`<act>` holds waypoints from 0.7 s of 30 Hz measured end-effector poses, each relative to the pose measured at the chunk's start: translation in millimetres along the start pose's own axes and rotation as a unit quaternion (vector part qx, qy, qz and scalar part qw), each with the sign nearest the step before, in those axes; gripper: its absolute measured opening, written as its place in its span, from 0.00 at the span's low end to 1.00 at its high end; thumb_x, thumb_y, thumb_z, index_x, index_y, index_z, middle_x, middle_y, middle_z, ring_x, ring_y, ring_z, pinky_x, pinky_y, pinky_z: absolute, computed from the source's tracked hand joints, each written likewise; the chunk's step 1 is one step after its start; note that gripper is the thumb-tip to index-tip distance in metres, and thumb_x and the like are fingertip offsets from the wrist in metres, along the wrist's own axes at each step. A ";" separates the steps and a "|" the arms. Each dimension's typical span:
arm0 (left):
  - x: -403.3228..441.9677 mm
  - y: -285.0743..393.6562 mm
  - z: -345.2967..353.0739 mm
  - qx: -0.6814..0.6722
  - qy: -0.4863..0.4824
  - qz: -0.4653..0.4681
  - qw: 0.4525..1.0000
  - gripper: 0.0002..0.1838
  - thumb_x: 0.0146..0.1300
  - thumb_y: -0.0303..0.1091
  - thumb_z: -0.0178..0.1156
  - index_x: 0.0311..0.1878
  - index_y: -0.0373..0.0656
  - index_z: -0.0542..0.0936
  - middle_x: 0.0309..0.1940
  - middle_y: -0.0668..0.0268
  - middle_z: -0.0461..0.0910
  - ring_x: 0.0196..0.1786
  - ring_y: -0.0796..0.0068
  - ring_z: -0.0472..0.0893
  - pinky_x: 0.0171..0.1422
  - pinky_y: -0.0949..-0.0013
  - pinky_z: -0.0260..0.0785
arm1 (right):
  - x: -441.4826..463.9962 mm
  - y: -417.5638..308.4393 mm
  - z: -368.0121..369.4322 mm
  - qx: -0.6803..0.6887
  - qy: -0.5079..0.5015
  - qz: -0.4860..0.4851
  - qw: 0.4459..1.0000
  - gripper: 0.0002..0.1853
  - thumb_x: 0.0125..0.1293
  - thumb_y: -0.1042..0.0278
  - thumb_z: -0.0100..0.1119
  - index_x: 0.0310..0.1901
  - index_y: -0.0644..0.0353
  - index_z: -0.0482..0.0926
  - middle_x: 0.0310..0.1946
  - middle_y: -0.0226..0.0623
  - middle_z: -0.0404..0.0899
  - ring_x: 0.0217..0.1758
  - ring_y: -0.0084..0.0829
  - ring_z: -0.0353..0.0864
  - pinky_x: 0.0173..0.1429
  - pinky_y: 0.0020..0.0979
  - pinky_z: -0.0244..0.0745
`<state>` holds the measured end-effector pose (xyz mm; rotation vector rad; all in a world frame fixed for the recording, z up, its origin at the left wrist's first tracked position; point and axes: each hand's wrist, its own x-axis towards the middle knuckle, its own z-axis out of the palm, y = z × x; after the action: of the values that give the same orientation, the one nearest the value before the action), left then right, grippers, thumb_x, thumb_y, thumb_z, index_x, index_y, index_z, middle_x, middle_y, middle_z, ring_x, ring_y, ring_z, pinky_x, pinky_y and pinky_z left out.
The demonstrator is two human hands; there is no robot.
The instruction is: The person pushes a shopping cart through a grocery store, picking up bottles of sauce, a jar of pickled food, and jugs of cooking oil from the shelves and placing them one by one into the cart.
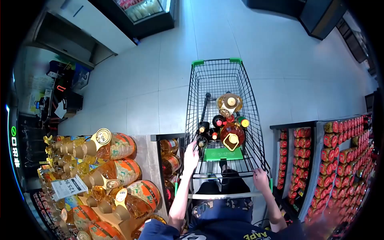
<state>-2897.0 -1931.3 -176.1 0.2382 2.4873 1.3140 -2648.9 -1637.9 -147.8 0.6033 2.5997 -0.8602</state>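
A black wire shopping cart with green corners stands in front of me. My left hand is at its left side near the rear, fingers stretched forward beside a dark bottle. On the opposite side, my right hand has its fingers curled over the rear rim. Inside the cart, a large amber oil jug stands by the green seat flap. A second, paler jug is farther forward. Several dark bottles with coloured caps, including a yellow-capped one, are clustered around the jugs.
Big oil jugs with orange labels are stacked at the left, with a price card. Red-lidded jars fill shelves at the right. Tiled floor stretches ahead, with a display case at the top.
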 end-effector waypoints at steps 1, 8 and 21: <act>-24.3 -6.6 -1.9 0.002 -0.006 -0.051 0.999 0.22 0.57 0.23 0.49 0.58 0.37 0.72 0.53 0.51 0.74 0.58 0.53 0.74 0.64 0.61 0.64 | -13.2 -11.9 -7.5 -0.012 0.002 -0.020 1.000 0.13 0.57 0.72 0.57 0.44 0.60 0.76 0.47 0.47 0.72 0.49 0.47 0.74 0.52 0.39 0.70; -162.7 -20.3 -22.3 0.141 0.043 0.071 0.987 0.11 0.60 0.35 0.55 0.43 0.41 0.76 0.38 0.58 0.77 0.47 0.56 0.76 0.54 0.57 0.68 | -46.3 -33.9 17.2 -0.021 0.118 -0.055 0.991 0.16 0.55 0.68 0.59 0.46 0.59 0.73 0.51 0.46 0.68 0.57 0.48 0.67 0.62 0.45 0.62; -214.9 -45.0 -19.5 0.202 0.056 0.005 0.978 0.22 0.52 0.36 0.57 0.53 0.48 0.74 0.54 0.60 0.72 0.60 0.62 0.70 0.60 0.56 0.66 | -89.3 -27.8 52.3 -0.112 0.163 -0.031 0.980 0.28 0.55 0.67 0.56 0.60 0.58 0.67 0.60 0.47 0.66 0.63 0.46 0.66 0.64 0.40 0.65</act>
<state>-2702.8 -2034.2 -160.1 0.2741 2.8353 0.8310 -2576.9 -1716.3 -135.3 0.6486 2.9693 -0.5073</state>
